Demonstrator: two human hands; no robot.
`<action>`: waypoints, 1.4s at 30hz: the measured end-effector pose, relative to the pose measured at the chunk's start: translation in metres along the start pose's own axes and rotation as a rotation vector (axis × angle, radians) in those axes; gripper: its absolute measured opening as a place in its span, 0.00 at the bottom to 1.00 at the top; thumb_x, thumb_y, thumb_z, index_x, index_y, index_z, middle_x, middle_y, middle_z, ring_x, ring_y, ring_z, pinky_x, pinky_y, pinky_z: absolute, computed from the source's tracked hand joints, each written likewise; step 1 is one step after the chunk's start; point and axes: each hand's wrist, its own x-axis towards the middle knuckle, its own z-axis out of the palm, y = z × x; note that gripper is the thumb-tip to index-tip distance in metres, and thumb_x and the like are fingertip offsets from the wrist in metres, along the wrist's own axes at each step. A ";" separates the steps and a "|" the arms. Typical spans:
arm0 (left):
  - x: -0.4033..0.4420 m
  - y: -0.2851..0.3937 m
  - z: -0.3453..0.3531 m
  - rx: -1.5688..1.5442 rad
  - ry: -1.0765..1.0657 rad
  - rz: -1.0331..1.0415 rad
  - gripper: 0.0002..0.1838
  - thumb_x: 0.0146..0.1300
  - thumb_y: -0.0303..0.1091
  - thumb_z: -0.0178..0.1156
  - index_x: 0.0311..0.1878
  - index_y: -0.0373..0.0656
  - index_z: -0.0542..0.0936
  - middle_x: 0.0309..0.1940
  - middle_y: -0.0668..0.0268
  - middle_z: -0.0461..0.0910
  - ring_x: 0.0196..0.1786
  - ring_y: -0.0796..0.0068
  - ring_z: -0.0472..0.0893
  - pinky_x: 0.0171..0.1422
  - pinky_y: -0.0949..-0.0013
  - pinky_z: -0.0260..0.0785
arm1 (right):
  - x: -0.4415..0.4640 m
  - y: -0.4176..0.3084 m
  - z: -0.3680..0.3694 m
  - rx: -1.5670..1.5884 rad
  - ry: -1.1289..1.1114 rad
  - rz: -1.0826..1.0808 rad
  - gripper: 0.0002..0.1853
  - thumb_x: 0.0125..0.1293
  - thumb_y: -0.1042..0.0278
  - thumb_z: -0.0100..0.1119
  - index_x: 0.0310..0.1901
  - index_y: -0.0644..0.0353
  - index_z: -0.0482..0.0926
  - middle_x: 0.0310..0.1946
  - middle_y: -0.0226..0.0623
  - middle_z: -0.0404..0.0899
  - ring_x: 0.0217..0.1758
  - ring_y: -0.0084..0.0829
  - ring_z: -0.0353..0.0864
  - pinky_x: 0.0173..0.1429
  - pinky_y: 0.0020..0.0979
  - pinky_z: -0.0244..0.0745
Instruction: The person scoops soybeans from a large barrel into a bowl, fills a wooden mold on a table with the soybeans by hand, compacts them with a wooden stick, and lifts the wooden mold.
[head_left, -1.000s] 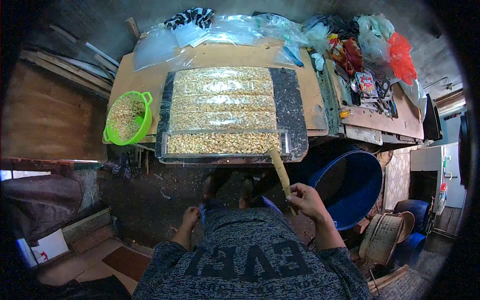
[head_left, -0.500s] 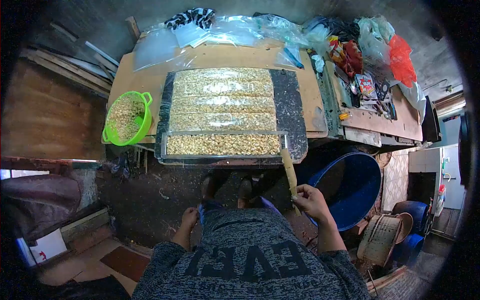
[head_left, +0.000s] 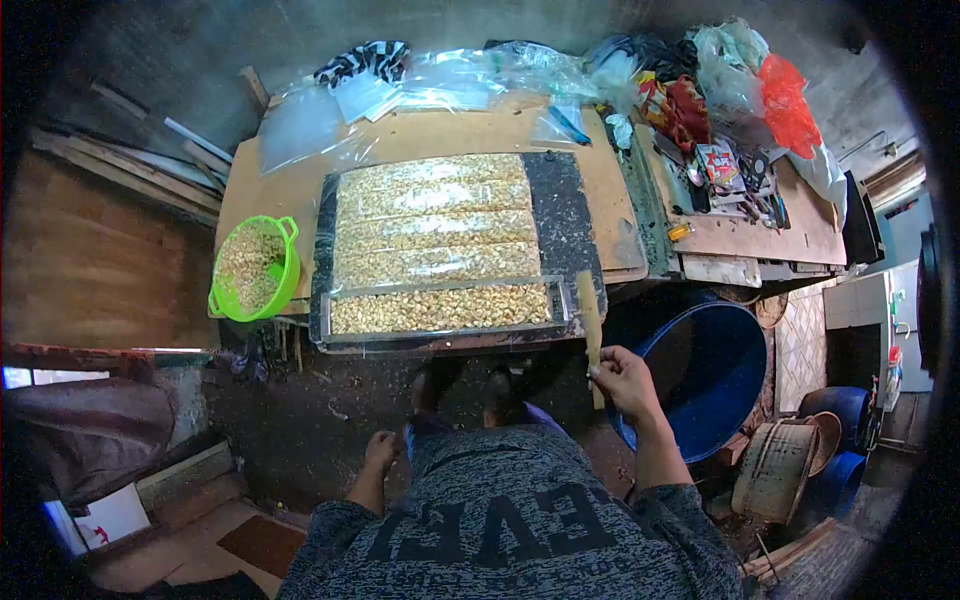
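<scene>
My right hand (head_left: 622,382) pinches the lower part of a flat, pale wooden strip (head_left: 590,318), held nearly upright at the board's front right corner. Just left of the strip, a narrow rectangular frame (head_left: 450,329) lies along the front of a dark board (head_left: 565,215). Pale, bean-like pieces (head_left: 440,309) fill it. Behind the frame, several plastic-covered slabs (head_left: 435,225) of the same pieces lie in rows. My left hand (head_left: 381,452) hangs low beside my body, its fingers curled with nothing visible in them.
A green basin (head_left: 289,275) partly filled with similar pieces sits at the table's left edge. Plastic sheets (head_left: 445,85) and bags (head_left: 725,80) lie along the back. A large blue barrel (head_left: 690,380) stands close to my right hand, with more containers (head_left: 780,470) beyond.
The wooden strip has shifted slightly right, off the frame's right end, and stands more upright. My right hand has risen a little. My left hand still hangs low. The camera view has tilted slightly.
</scene>
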 end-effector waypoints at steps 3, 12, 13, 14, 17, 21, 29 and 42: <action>-0.011 0.006 -0.005 0.010 -0.002 0.034 0.16 0.70 0.41 0.58 0.53 0.42 0.77 0.35 0.62 0.80 0.31 0.70 0.79 0.32 0.62 0.72 | 0.033 0.003 -0.008 0.029 0.070 -0.038 0.12 0.67 0.73 0.64 0.49 0.68 0.78 0.29 0.32 0.81 0.31 0.22 0.82 0.36 0.28 0.76; -0.022 -0.010 -0.024 -0.172 0.084 -0.081 0.15 0.72 0.40 0.56 0.56 0.45 0.77 0.38 0.63 0.81 0.33 0.71 0.80 0.34 0.64 0.72 | 0.115 -0.012 -0.014 -0.194 0.166 -0.132 0.14 0.61 0.69 0.69 0.46 0.66 0.81 0.26 0.31 0.81 0.29 0.22 0.78 0.36 0.29 0.73; -0.026 -0.012 -0.026 -0.208 0.096 -0.099 0.15 0.72 0.40 0.56 0.57 0.44 0.76 0.39 0.63 0.81 0.34 0.71 0.80 0.35 0.64 0.73 | 0.114 -0.020 -0.011 -0.232 0.169 -0.114 0.15 0.60 0.68 0.70 0.46 0.65 0.82 0.26 0.31 0.81 0.29 0.23 0.78 0.37 0.30 0.74; -0.032 -0.012 -0.028 -0.213 0.109 -0.105 0.15 0.72 0.40 0.56 0.57 0.44 0.76 0.39 0.63 0.81 0.34 0.71 0.80 0.35 0.64 0.73 | 0.120 -0.020 -0.006 -0.279 0.214 -0.138 0.16 0.59 0.67 0.70 0.47 0.64 0.82 0.28 0.36 0.82 0.32 0.29 0.82 0.41 0.32 0.76; -0.051 -0.011 -0.032 -0.209 0.156 -0.146 0.15 0.72 0.40 0.56 0.57 0.44 0.76 0.43 0.61 0.81 0.35 0.69 0.81 0.37 0.61 0.74 | 0.113 -0.026 -0.003 -0.405 0.260 -0.169 0.17 0.59 0.66 0.70 0.48 0.64 0.82 0.31 0.42 0.84 0.34 0.34 0.85 0.44 0.34 0.78; -0.065 -0.004 -0.037 -0.214 0.173 -0.060 0.18 0.72 0.41 0.58 0.59 0.41 0.76 0.48 0.60 0.79 0.44 0.65 0.81 0.47 0.59 0.75 | 0.090 -0.049 0.005 -0.405 0.318 -0.174 0.16 0.60 0.70 0.69 0.49 0.65 0.81 0.35 0.44 0.85 0.37 0.31 0.85 0.45 0.31 0.78; -0.077 0.071 -0.061 -0.019 0.371 0.397 0.23 0.69 0.41 0.62 0.62 0.40 0.75 0.57 0.54 0.77 0.58 0.58 0.78 0.61 0.60 0.71 | 0.035 -0.028 0.007 -0.063 -0.148 -0.110 0.12 0.62 0.69 0.70 0.44 0.64 0.83 0.36 0.34 0.83 0.37 0.23 0.81 0.41 0.26 0.76; -0.073 0.196 -0.083 0.377 0.429 0.919 0.35 0.71 0.55 0.53 0.77 0.52 0.62 0.75 0.47 0.58 0.78 0.38 0.53 0.77 0.38 0.41 | -0.042 0.154 0.078 0.096 -0.582 0.476 0.23 0.65 0.59 0.69 0.59 0.60 0.81 0.53 0.35 0.84 0.55 0.31 0.80 0.61 0.34 0.73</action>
